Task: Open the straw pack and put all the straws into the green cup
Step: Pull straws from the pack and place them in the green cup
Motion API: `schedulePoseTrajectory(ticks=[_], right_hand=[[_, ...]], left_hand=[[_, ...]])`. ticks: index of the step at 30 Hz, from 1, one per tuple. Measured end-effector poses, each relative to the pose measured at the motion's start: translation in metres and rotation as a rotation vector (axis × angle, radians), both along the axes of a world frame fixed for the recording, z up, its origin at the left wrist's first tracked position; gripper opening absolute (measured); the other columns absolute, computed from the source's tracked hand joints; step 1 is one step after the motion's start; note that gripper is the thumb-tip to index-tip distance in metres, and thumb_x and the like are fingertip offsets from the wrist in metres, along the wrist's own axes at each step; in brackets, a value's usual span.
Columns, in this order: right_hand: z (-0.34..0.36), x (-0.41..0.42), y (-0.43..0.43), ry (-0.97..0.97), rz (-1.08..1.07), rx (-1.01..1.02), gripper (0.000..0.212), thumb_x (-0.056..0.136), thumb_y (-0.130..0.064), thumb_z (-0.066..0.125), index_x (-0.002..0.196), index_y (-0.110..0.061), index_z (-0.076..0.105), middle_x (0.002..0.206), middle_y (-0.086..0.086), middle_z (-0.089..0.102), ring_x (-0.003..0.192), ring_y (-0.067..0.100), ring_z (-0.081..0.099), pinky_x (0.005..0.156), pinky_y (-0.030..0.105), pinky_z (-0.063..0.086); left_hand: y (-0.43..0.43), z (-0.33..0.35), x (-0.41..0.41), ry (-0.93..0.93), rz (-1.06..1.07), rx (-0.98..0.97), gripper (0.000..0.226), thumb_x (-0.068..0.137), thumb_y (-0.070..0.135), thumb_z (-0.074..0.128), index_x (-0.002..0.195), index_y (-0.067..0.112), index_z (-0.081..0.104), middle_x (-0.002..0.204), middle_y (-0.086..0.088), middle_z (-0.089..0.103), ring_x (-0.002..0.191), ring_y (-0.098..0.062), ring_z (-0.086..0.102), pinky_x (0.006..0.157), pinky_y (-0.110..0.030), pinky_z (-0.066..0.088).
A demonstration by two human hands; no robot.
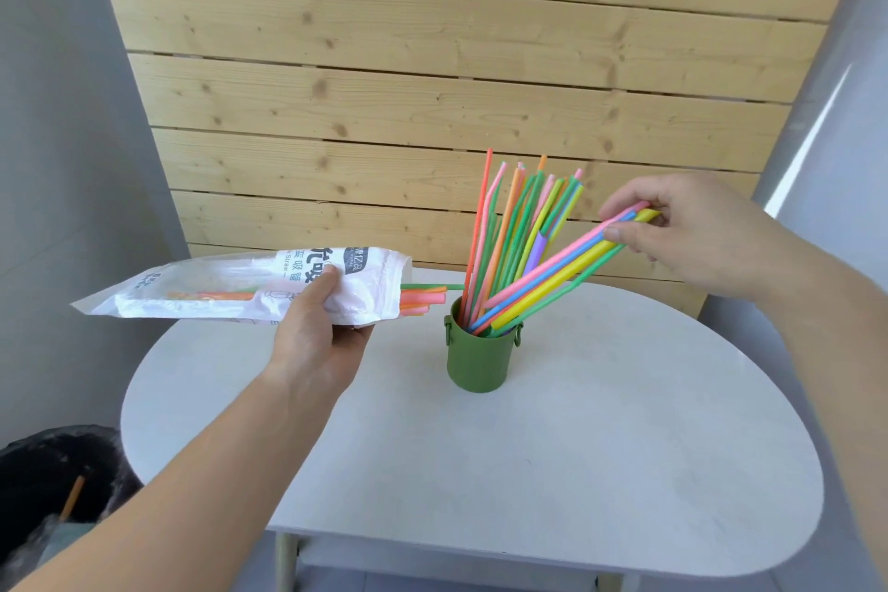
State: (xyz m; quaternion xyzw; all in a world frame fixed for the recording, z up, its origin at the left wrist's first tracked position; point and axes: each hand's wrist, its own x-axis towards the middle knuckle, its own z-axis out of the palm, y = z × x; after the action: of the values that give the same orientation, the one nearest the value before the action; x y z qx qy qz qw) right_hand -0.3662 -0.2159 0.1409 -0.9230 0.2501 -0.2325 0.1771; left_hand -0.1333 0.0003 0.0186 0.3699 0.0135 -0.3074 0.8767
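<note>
A white oval counter [600,447] stood before a wall of pale wood planks [432,63]. The green cup [479,363] stood upright near the counter's far middle, holding a spray of coloured straws [509,226] that leaned upward and outward. The right hand [692,231], raised to the right of the cup, had its fingers [620,233] pinched closed on the upper ends of a slanted bundle of straws [552,269], whose lower ends lay inside the cup. The left hand [322,322] gripped the straw pack [250,284] from below, thumb on top, holding it roughly level above the counter's left edge. Orange and green straw ends [423,296] stuck out of the pack's open right end, just left of the cup. A black-lined bin [53,495] at the near left held what seemed to be one orange straw [72,498].
</note>
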Motion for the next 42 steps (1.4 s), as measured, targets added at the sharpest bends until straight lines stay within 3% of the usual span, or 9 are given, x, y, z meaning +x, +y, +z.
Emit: schedulePoseTrajectory(ticks=[3, 8, 14, 20, 26, 29, 31, 37, 42], right_hand=[[-0.002, 0.014, 0.002, 0.009, -0.008, -0.042, 0.004, 0.089, -0.027, 0.071, 0.089, -0.031, 0.070, 0.067, -0.010, 0.051, 0.061, 0.011, 0.047, 0.054, 0.029, 0.031], [-0.009, 0.042, -0.001, -0.036, -0.019, -0.049, 0.005, 0.088, -0.029, 0.073, 0.092, -0.028, 0.070, 0.077, -0.011, 0.056, 0.064, 0.011, 0.046, 0.057, 0.030, 0.034], [-0.024, 0.070, -0.003, -0.113, -0.067, 0.021, 0.012, 0.087, -0.027, 0.072, 0.097, -0.021, 0.067, 0.112, 0.004, 0.067, 0.102, 0.026, 0.060, 0.084, 0.038, 0.048], [-0.016, 0.069, -0.004, 0.003, -0.037, -0.028, 0.013, 0.087, -0.032, 0.072, 0.081, -0.025, 0.063, 0.089, 0.005, 0.063, 0.080, 0.024, 0.055, 0.072, 0.039, 0.046], [-0.009, 0.056, -0.002, -0.003, -0.041, -0.049, 0.014, 0.087, -0.030, 0.073, 0.080, -0.023, 0.063, 0.074, 0.001, 0.061, 0.067, 0.022, 0.067, 0.055, 0.031, 0.039], [-0.009, 0.050, -0.004, 0.004, -0.052, -0.041, 0.014, 0.087, -0.030, 0.073, 0.079, -0.023, 0.064, 0.077, 0.003, 0.066, 0.059, 0.018, 0.067, 0.056, 0.032, 0.045], [-0.010, 0.047, -0.002, 0.033, -0.048, -0.022, 0.014, 0.087, -0.030, 0.073, 0.079, -0.023, 0.064, 0.069, 0.001, 0.062, 0.057, 0.018, 0.062, 0.053, 0.029, 0.039], [-0.014, 0.056, 0.006, 0.031, -0.025, -0.078, 0.011, 0.088, -0.031, 0.071, 0.083, -0.022, 0.067, 0.073, -0.005, 0.056, 0.066, 0.011, 0.049, 0.053, 0.024, 0.032], [-0.024, 0.083, 0.014, -0.084, 0.001, -0.127, 0.019, 0.086, -0.032, 0.074, 0.102, -0.023, 0.067, 0.097, -0.001, 0.062, 0.089, 0.019, 0.053, 0.070, 0.028, 0.031]], left_hand=[[0.001, 0.001, -0.002, -0.006, 0.004, 0.016, 0.030, 0.103, 0.014, 0.060, 0.130, 0.001, 0.061, 0.133, -0.014, 0.070, 0.118, -0.028, 0.071, 0.103, -0.047, 0.055], [0.003, -0.003, 0.002, -0.016, -0.005, 0.023, 0.037, 0.103, 0.016, 0.060, 0.135, -0.002, 0.058, 0.135, -0.017, 0.069, 0.121, -0.033, 0.069, 0.106, -0.050, 0.053], [0.008, -0.003, 0.006, -0.016, -0.004, 0.027, 0.035, 0.103, 0.016, 0.060, 0.134, -0.001, 0.058, 0.130, -0.016, 0.071, 0.118, -0.032, 0.071, 0.102, -0.047, 0.056], [0.009, -0.004, 0.009, -0.007, 0.015, 0.019, 0.041, 0.102, 0.016, 0.060, 0.139, 0.000, 0.055, 0.133, -0.017, 0.070, 0.120, -0.035, 0.069, 0.106, -0.051, 0.053], [0.008, -0.003, 0.008, -0.004, 0.004, 0.020, 0.038, 0.103, 0.015, 0.060, 0.137, -0.001, 0.057, 0.130, -0.016, 0.071, 0.117, -0.033, 0.071, 0.102, -0.049, 0.056], [0.008, 0.002, 0.004, -0.010, 0.004, 0.043, 0.033, 0.104, 0.016, 0.059, 0.133, 0.000, 0.059, 0.127, -0.015, 0.073, 0.114, -0.030, 0.073, 0.093, -0.042, 0.061], [0.007, 0.003, 0.001, -0.006, 0.001, 0.044, 0.030, 0.104, 0.015, 0.059, 0.130, 0.001, 0.061, 0.125, -0.013, 0.074, 0.113, -0.028, 0.074, 0.089, -0.040, 0.062], [0.007, 0.002, 0.000, -0.019, -0.012, 0.042, 0.032, 0.104, 0.016, 0.058, 0.132, -0.001, 0.060, 0.130, -0.015, 0.071, 0.117, -0.030, 0.072, 0.103, -0.046, 0.055], [0.008, 0.004, -0.001, -0.008, -0.002, 0.033, 0.019, 0.103, 0.015, 0.060, 0.118, 0.005, 0.065, 0.124, -0.012, 0.075, 0.106, -0.025, 0.076, 0.097, -0.044, 0.058]])
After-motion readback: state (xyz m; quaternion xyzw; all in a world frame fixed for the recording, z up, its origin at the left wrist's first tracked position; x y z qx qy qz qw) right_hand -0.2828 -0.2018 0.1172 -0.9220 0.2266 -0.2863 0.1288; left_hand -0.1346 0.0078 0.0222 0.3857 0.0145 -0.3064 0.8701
